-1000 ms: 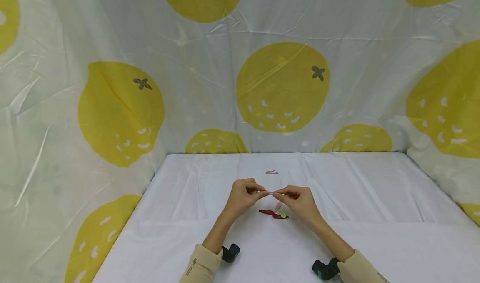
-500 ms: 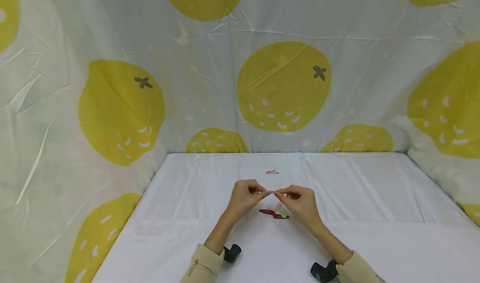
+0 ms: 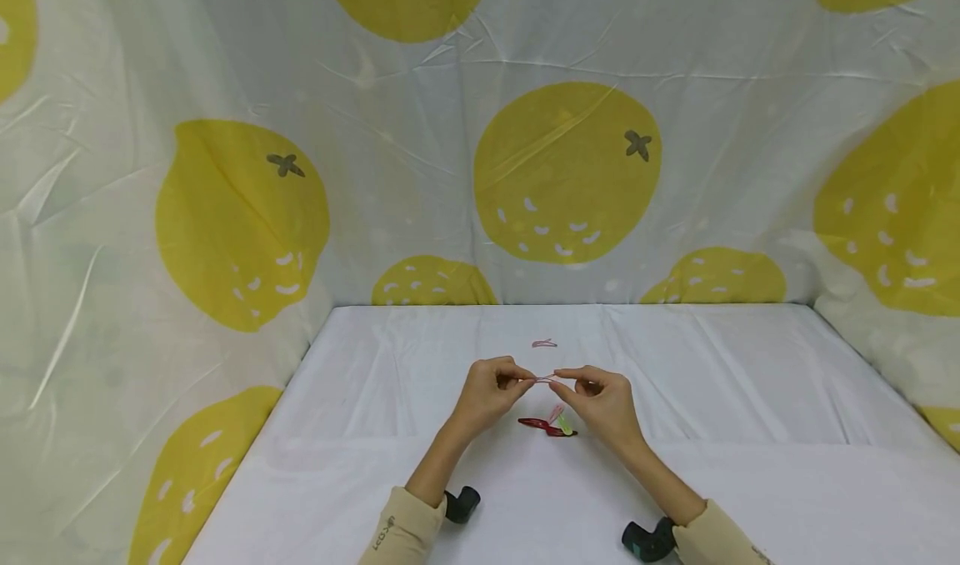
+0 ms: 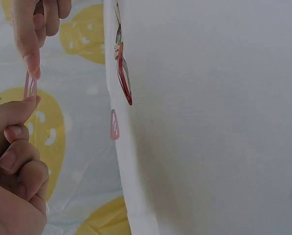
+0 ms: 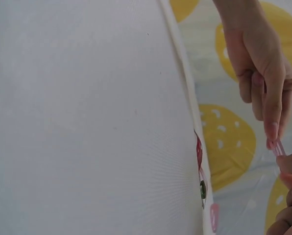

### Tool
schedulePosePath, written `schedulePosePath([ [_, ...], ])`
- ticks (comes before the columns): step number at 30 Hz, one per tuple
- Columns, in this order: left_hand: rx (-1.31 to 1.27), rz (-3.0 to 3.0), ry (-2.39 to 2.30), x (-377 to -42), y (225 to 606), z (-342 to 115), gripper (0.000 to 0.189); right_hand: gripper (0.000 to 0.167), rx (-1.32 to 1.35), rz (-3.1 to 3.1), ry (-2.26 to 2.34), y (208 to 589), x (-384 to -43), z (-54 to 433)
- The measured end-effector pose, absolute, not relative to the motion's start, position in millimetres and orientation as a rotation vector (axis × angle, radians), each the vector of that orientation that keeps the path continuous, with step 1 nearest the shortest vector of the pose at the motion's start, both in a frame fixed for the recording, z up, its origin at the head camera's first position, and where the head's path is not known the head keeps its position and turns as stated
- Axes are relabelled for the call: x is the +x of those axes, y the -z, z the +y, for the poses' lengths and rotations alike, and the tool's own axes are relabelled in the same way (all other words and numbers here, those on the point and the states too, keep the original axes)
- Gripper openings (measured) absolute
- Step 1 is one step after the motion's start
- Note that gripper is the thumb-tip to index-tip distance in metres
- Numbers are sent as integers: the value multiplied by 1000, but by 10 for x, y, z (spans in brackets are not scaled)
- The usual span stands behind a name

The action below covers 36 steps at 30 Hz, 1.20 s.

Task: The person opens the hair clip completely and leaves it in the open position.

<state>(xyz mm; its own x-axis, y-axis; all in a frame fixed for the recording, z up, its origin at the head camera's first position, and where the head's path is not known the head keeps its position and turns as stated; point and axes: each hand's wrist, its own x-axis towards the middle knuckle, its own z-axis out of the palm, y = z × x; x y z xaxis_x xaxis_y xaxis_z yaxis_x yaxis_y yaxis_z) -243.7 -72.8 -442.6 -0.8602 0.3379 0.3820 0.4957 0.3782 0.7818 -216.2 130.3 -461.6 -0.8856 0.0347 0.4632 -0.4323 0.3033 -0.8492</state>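
Between both hands, above the white table, is a small pink snap hair clip [image 3: 543, 379]. My left hand [image 3: 487, 390] pinches one end with thumb and index finger. At the other end, my right hand [image 3: 600, 398] has its thumb and index fingertip on the clip, slightly parted, and the clip's two thin parts look spread there. The left wrist view shows the pink hair clip [image 4: 30, 85] stretched between the fingertips of both hands. Just below the hands lie red hair clips [image 3: 533, 422], touching or overlapping a green hair clip [image 3: 566, 425] and another pink one [image 3: 556, 414].
Farther back on the white table [image 3: 420, 340] lies a separate pink hair clip [image 3: 544, 343]. Black curved devices [image 3: 462, 505] sit at both wrists beside the beige sleeves. A lemon-printed curtain [image 3: 405, 173] surrounds the table's back and sides.
The right index finger and thumb have parted a little, and the clip's thin parts now look spread at that end. The left hand and the clips on the table stay almost the same.
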Motion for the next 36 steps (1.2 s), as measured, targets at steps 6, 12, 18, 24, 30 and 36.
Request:
schedulePosePath([
  [6,-734,-2481,1458,-2449,4448,-709,4,21,351,-2200,-1619,4707,-2224,1362],
  [12,-715,-2479,1412,-2469,4466,-701,5,14,333,-2223,-1631,4706,-2231,1384],
  [18,-676,-2534,1356,-2463,4500,-706,5,6,319,-2302,-1638,4763,-2227,1395],
  [24,-635,-2541,1339,-2464,4528,-705,5,7,267,-2331,-1689,4805,-2246,1391],
  [30,-589,-2514,1399,-2487,4538,-715,4,9,238,-2345,-1716,4783,-2260,1376],
  [36,-518,-2541,1382,-2553,4529,-666,5,12,97,-2406,-1732,4700,-2288,1388],
])
